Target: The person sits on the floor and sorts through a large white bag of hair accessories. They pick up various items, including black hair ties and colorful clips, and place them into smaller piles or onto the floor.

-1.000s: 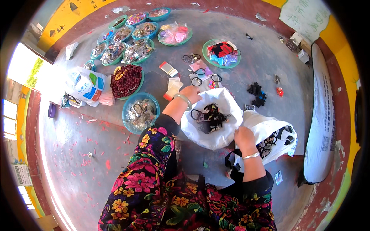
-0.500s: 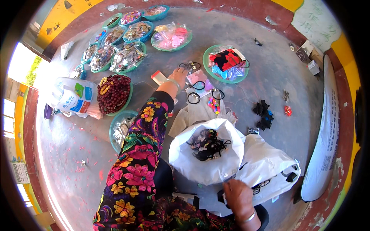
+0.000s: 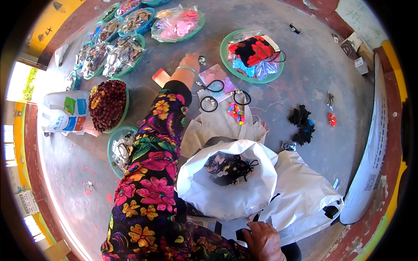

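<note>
Left hand (image 3: 189, 64): grip unclear.
Right hand (image 3: 263, 240): hold unclear.
White plastic bag (image 3: 226, 204): black cords (image 3: 230, 169).
Grey cloth (image 3: 203, 130), far edge: round black elastics (image 3: 209, 112), unbagged.

Open white bag (image 3: 226, 200): mouth up, entry possible from above. Left side: floral sleeve (image 3: 154, 191) blocks. Right side: second white bag (image 3: 296, 195) abuts. Near edge: right hand (image 3: 263, 241) obstructs. Beyond: beige cloth (image 3: 213, 122), bead cluster (image 3: 236, 114) (low; passable overhead). Beyond-right: floor lane between cloth and black bundle (image 3: 301, 126).
</note>
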